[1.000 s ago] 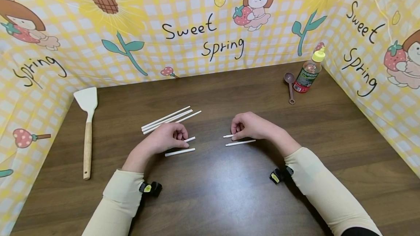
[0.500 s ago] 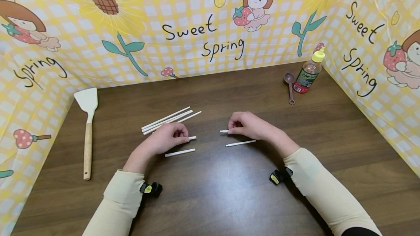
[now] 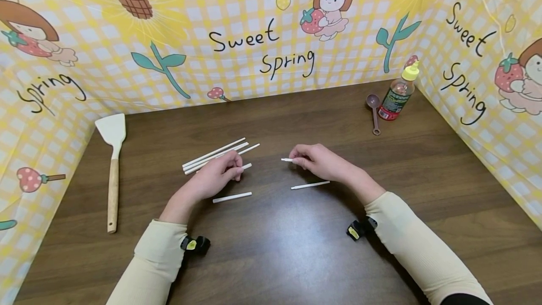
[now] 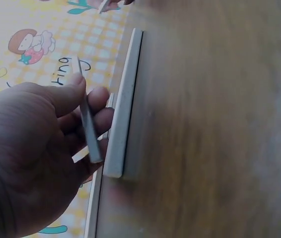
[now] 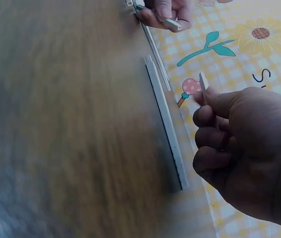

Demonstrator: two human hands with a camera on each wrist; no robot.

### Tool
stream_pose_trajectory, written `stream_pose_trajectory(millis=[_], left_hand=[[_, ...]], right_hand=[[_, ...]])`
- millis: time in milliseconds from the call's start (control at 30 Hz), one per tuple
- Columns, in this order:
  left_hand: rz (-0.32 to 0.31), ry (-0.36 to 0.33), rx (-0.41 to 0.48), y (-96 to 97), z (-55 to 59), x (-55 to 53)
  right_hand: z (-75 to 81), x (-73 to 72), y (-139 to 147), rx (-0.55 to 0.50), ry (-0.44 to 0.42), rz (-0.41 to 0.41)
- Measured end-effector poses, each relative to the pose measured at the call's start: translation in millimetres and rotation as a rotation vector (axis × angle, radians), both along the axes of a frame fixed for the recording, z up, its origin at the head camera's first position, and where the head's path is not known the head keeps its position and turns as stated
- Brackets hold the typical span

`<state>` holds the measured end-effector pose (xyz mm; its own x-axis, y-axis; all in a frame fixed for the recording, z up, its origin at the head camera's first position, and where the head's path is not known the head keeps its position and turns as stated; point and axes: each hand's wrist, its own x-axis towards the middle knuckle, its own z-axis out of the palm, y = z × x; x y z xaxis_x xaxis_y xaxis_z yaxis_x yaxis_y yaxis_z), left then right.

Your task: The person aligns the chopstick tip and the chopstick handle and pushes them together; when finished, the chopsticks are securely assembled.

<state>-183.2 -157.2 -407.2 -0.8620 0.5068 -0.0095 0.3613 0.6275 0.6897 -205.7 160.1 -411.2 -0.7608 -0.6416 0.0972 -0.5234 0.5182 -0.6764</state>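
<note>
- Yellow gingham cloth [image 3: 190, 18] backs the brown worktop [image 3: 254, 258].
- Left hand [image 3: 213, 177] pinches a short white rod [image 3: 247, 166] between thumb and fingers, its grip narrow; one end pokes out toward the right, probably to leave that tip free.
- Right hand [image 3: 320, 160] likewise pinches a second rod [image 3: 286, 160], its thinner tip facing left; the two ends stand apart.
- One loose rod [image 3: 232, 197] lies nearer the person than the left hand, another [image 3: 310, 185] nearer than the right, seemingly within easy reach.
- Longer sticks [image 3: 213, 152] lie grouped beyond the left hand, perhaps to spare the middle.
</note>
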Motion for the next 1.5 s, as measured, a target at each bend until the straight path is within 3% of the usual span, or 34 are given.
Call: stream_pose_trajectory(millis=[333,600,1033,1500], left_hand=[[-0.005,0.087,-0.029,0.3,-3.2,-1.4],[-0.044,0.06,-0.062,0.1,-3.9,0.1],[0.005,0.088,-0.09,6.9,-7.6,1.9],[-0.039,0.061,-0.077,9.0,-5.0,1.2]], right_hand=[[-3.3,3.0,-4,0.026,-0.011,0.026],[-6.2,3.8,-6,0.007,-0.02,0.035],[-7.1,7.1,-10,0.025,-0.008,0.042],[-9.3,8.3,-12,-0.007,-0.008,0.046]])
